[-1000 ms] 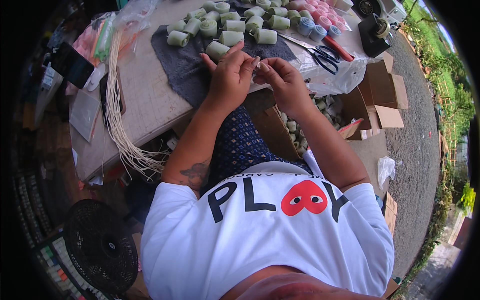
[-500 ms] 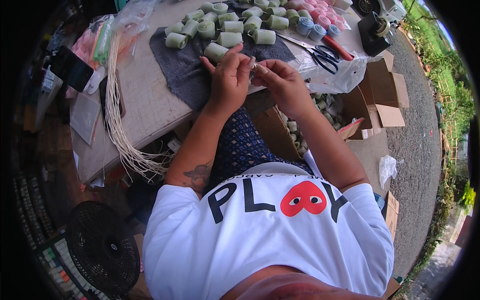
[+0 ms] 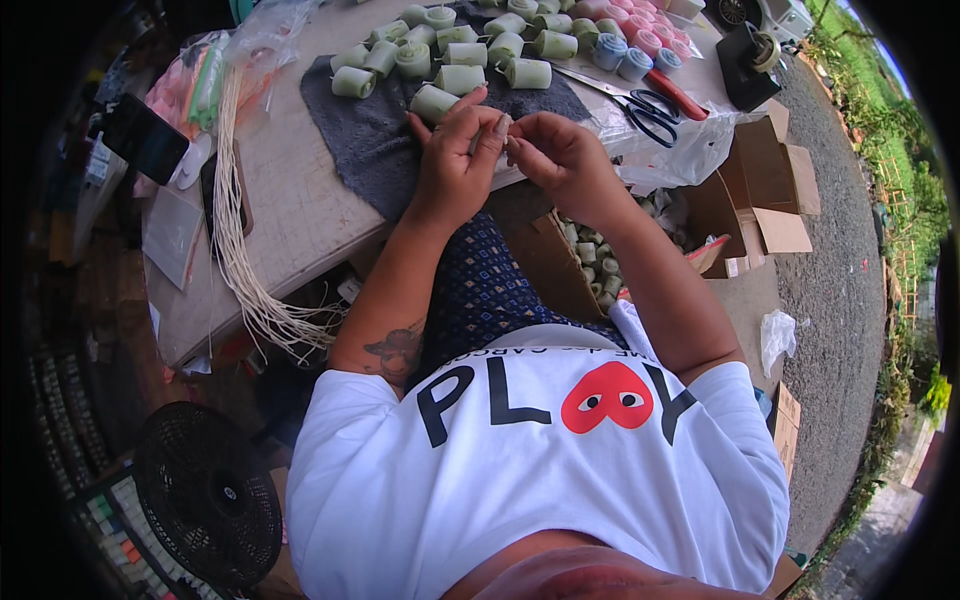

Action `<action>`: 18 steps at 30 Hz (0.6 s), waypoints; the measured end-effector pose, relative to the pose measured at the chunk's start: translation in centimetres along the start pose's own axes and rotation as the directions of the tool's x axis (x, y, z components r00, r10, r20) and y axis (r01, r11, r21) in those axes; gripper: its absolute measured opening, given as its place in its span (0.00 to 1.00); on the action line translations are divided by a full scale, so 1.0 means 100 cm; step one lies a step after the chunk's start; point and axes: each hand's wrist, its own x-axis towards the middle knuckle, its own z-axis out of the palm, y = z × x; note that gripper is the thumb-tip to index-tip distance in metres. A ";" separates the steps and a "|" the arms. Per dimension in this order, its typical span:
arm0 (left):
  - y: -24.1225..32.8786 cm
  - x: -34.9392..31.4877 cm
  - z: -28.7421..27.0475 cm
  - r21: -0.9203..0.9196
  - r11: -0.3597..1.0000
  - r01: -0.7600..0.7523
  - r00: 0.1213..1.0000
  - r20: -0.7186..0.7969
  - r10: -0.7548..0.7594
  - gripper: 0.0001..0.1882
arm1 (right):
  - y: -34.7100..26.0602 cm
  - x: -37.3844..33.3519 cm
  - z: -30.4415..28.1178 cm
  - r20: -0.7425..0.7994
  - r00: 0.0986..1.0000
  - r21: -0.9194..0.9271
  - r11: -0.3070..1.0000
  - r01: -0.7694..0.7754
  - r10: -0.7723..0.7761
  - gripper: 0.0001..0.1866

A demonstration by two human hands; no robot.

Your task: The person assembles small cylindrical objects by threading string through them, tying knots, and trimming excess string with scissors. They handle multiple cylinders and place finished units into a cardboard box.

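Note:
My left hand (image 3: 458, 160) is raised over the near edge of the table, its thumb and a fingertip pinched together. Close against it, my right hand (image 3: 572, 165) has its thumb and index finger bent in a pinch. A tiny whitish bit shows where the fingertips meet, too small to name. Just beyond the left fingers is a pale green candle (image 3: 433, 103); whether they touch it I cannot tell. More short green candles (image 3: 460, 79), some with wicks sticking out, stand and lie on a dark grey cloth (image 3: 345, 130).
Scissors (image 3: 640, 108) and a red-handled tool (image 3: 678, 95) lie right of the cloth, near blue candles (image 3: 634, 66) and pink candles (image 3: 648, 43). A bundle of cream wicks (image 3: 232, 215) hangs over the left edge. Below right, a cardboard box (image 3: 555, 262) holds green candles. A fan (image 3: 205, 495) stands lower left.
My right hand has shifted slightly, its fingers curling more and its index fingertip drawing back a little. The left hand stays nearly in place, still pinching.

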 end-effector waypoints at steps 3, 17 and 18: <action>0.001 -0.001 0.000 0.016 1.000 0.003 1.000 0.000 -0.003 0.06 | -0.004 0.000 0.002 -0.035 0.998 -0.154 0.987 0.039 -0.045 0.12; -0.003 -0.006 0.000 0.085 0.991 -0.102 0.995 -0.002 0.102 0.06 | -0.002 -0.007 -0.006 0.067 0.990 0.046 0.990 -0.130 0.127 0.13; -0.003 -0.006 0.000 0.087 0.992 -0.089 0.996 -0.002 0.090 0.06 | -0.003 -0.007 -0.004 0.053 0.990 0.015 0.992 -0.129 0.128 0.13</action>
